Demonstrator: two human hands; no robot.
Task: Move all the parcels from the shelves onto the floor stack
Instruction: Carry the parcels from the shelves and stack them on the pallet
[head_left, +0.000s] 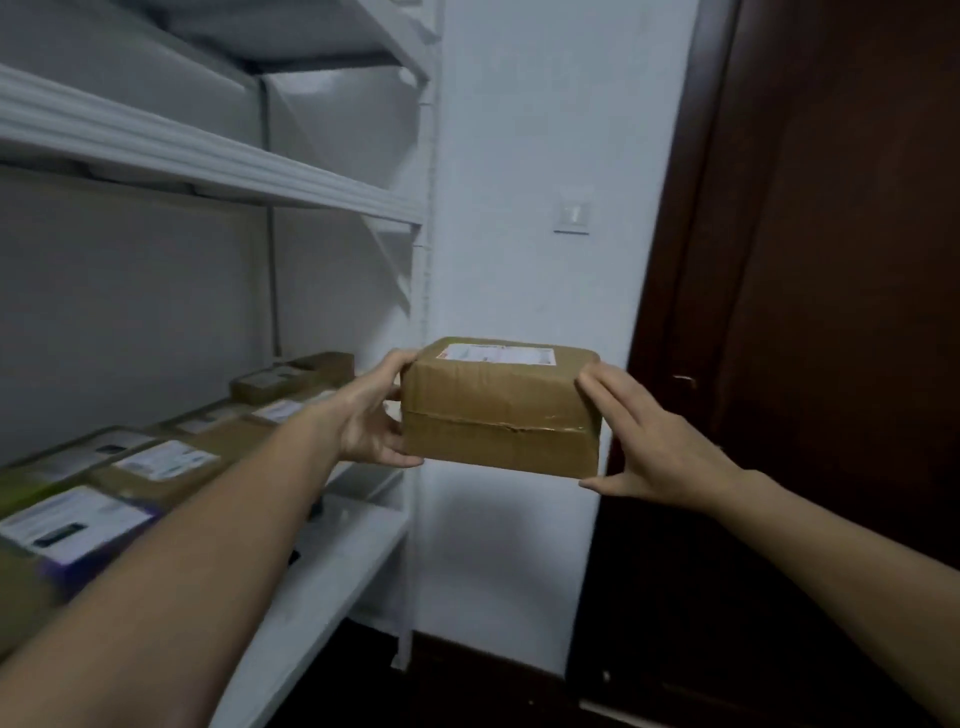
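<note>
A brown cardboard parcel with a white label on top hangs in the air in front of the white wall, just right of the shelf unit. My left hand grips its left end, thumb under the bottom edge and fingers over the top corner. My right hand clasps its right end, fingers along the side and thumb beneath. On the middle shelf at the left lie several more labelled parcels, brown ones and one with purple edges.
The white metal shelf unit fills the left, with an upper shelf at head height and an upright post. A dark wooden door stands at the right. A light switch sits on the wall. The floor below is dark.
</note>
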